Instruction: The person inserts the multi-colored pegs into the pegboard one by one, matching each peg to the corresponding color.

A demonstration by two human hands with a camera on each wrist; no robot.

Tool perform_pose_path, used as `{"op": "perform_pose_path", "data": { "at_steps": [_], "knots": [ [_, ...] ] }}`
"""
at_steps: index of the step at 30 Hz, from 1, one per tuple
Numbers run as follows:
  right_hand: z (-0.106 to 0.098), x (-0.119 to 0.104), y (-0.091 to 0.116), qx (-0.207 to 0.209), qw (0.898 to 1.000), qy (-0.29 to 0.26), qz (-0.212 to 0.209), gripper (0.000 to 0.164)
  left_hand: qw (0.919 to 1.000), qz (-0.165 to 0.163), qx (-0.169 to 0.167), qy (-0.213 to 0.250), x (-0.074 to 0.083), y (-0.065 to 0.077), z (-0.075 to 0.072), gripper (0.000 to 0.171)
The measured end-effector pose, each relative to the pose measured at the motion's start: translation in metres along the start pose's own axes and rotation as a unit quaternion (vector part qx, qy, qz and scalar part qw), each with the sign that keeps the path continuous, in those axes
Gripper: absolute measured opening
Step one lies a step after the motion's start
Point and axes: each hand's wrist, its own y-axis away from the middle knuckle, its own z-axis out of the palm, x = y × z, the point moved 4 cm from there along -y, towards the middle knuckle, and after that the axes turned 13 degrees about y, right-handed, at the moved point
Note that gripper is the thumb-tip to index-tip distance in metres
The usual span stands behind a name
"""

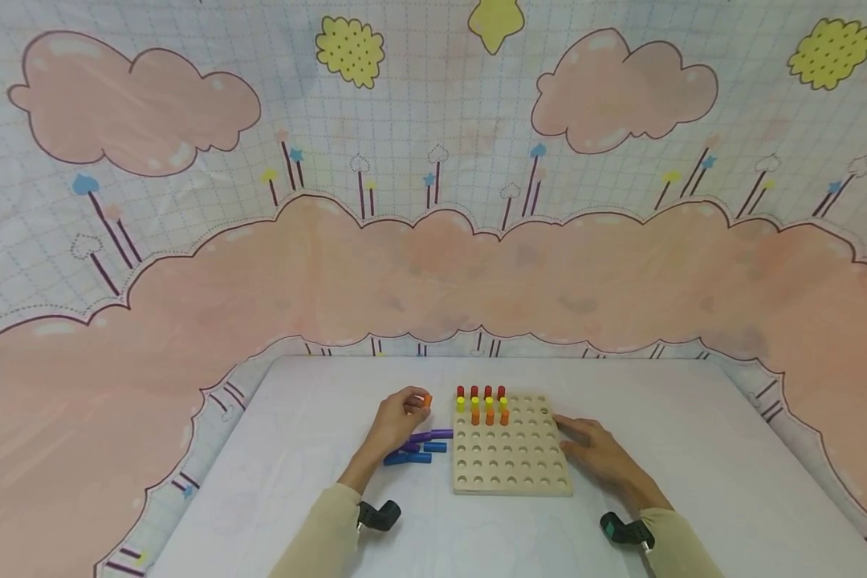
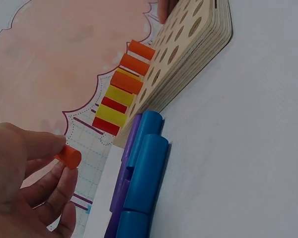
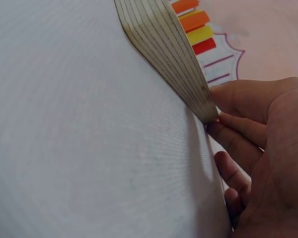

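Observation:
My left hand pinches an orange peg between thumb and fingertips, to the left of the wooden pegboard. Red pegs stand along the board's back row, with yellow pegs in front of them. Three orange pegs form the row after that; the hole at its left end has no peg. Along the board's right side, my right hand touches the edge with its thumb and fingertips, fingers extended. The right wrist view shows these fingertips at the layered edge.
Loose blue pegs and purple pegs lie in a cluster on the white table, left of the board and near the left forearm. Behind the table hangs a backdrop printed with clouds.

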Motion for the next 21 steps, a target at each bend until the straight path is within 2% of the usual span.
{"op": "perform_pose_path", "data": {
  "at_steps": [12, 21],
  "knots": [
    [-0.001, -0.001, 0.001, 0.000, 1.000, 0.005, 0.003, 0.052, 0.9995, 0.012, -0.008, 0.028, 0.010, 0.003, 0.010, 0.020],
    [-0.002, -0.002, 0.002, -0.005, 1.000, 0.000, -0.006, 0.053, 0.9986, 0.018, -0.012, 0.047, 0.005, 0.002, 0.024, 0.019]
  ]
}}
